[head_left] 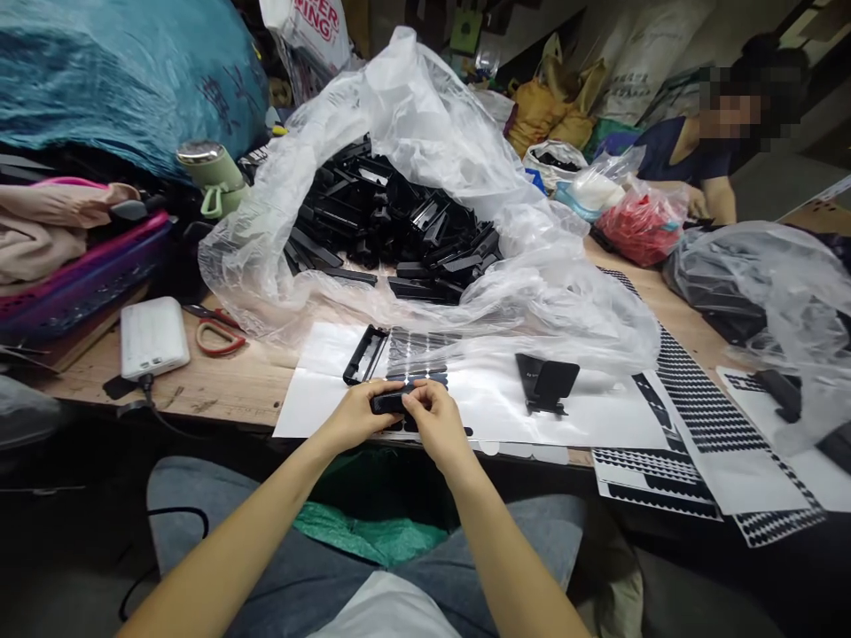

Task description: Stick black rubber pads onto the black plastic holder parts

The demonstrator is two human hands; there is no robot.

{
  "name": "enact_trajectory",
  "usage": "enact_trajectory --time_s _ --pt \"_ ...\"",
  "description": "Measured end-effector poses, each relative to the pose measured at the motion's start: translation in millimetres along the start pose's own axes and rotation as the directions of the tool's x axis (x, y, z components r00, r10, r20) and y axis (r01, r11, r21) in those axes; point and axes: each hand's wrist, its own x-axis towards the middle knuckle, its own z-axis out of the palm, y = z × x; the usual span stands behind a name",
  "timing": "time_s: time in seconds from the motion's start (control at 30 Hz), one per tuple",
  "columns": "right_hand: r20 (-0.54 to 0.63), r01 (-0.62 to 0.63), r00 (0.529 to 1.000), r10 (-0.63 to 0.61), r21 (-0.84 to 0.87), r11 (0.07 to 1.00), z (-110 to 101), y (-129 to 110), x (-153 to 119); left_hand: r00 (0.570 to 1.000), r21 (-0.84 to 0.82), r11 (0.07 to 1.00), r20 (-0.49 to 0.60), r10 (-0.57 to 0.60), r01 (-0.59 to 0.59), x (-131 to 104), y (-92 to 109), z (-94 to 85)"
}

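Between my two hands is a small black plastic part [389,403], held low over the table's front edge. My left hand [355,412] is closed on its left end. The fingers of my right hand [432,412] are closed at its right end, thumb pressed on top. Under them lies a white sticker sheet [312,390] with rows of black adhesive pieces. Just behind my left hand rests a black hollow plastic housing [365,354]. Farther right on the sheet stands a black folding stand [551,383].
Behind my hands, a clear plastic bag [425,106] spills many black plastic parts [392,213]. Red-handled scissors [221,337], a white power bank [154,337] and a green bottle [213,177] are at left. Patterned sticker sheets [711,416] overhang the right edge. A co-worker [684,159] sits at far right.
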Motion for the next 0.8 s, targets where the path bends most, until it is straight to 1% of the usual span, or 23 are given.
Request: enact_trajectory --time_s 0.07,0.17,0.43,0.6,0.8 --pt "-0.008 -0.003 1.0 0.003 0.006 1.0 1 2 -2 0.999 0.033 0.998 -0.012 0.048 -0.048 0 -2 0.3" --pt "-0.011 0.011 1.0 -0.011 0.003 1.0 0 2 -5 0.997 0.042 0.996 -0.014 0.078 -0.077 -1 -3 0.1" --pt "-0.006 0.002 1.0 -0.003 -0.08 0.997 3 0 -5 0.994 0.061 0.993 -0.025 0.105 -0.103 -3 -3 1.2" --pt "-0.033 0.018 0.999 -0.023 -0.128 0.992 5 -4 -8 0.992 0.052 0.991 -0.03 0.122 -0.12 -4 -3 1.2" --pt "-0.042 0.019 0.999 -0.027 -0.183 0.983 8 -9 -11 0.993 0.05 0.993 -0.025 0.112 -0.111 -6 0 0.7"
